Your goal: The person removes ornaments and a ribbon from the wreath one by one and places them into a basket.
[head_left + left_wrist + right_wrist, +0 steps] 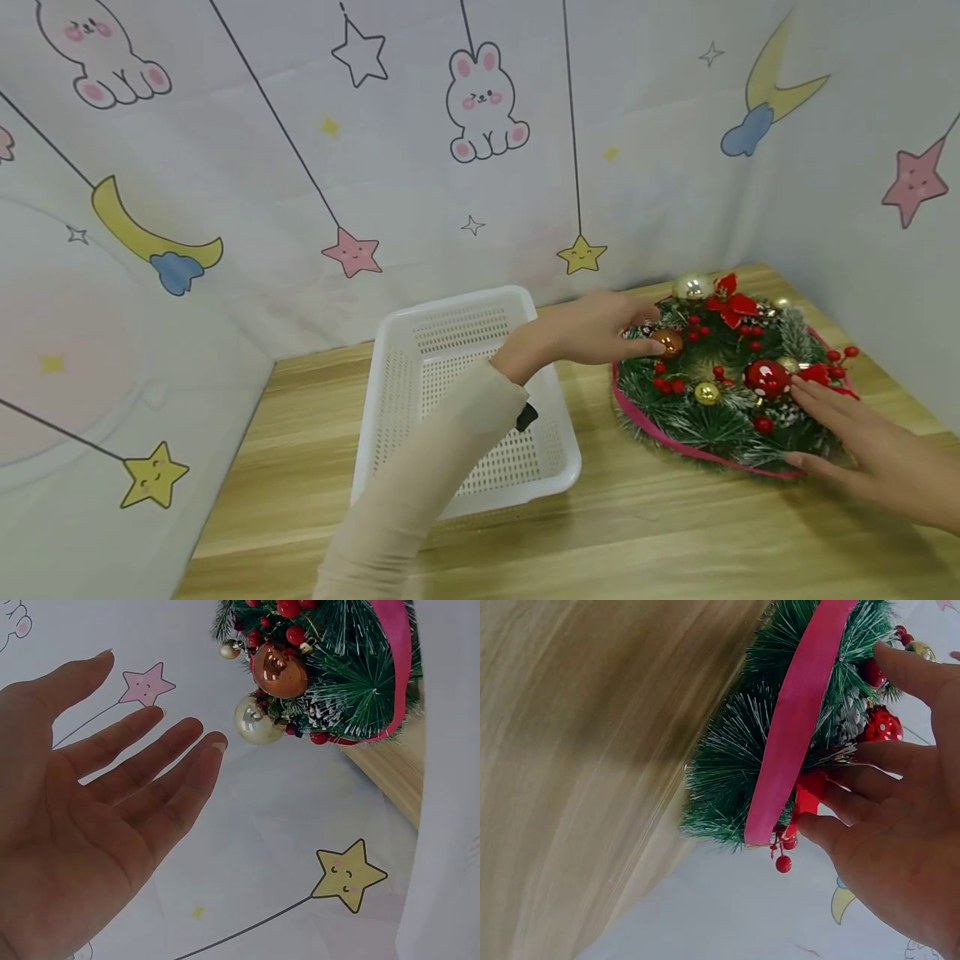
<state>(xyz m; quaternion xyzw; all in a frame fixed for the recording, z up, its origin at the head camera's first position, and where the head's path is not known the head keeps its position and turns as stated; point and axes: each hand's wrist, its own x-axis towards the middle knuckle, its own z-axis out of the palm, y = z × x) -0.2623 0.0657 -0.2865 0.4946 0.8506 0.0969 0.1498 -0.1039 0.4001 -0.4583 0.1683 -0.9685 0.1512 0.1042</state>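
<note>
A green Christmas wreath (705, 425) lies on the right side of the table, trimmed with red berries, shiny balls and red flowers. A pink ribbon (795, 712) runs along its outer side. My left hand (588, 327) reaches over the wreath's left edge, near a copper ball (280, 670). In the left wrist view its fingers are spread and loosely bent, apart from the wreath, with nothing held. At the right edge my right hand (900, 802) has its fingers extended over the wreath, near a red spotted ball (767, 379); whether they press on it cannot be told.
A white plastic basket (468, 507) with perforated walls stands left of the wreath, partly under my left forearm. The wooden table (637, 542) meets a printed cloth backdrop (420, 192) behind and at both sides.
</note>
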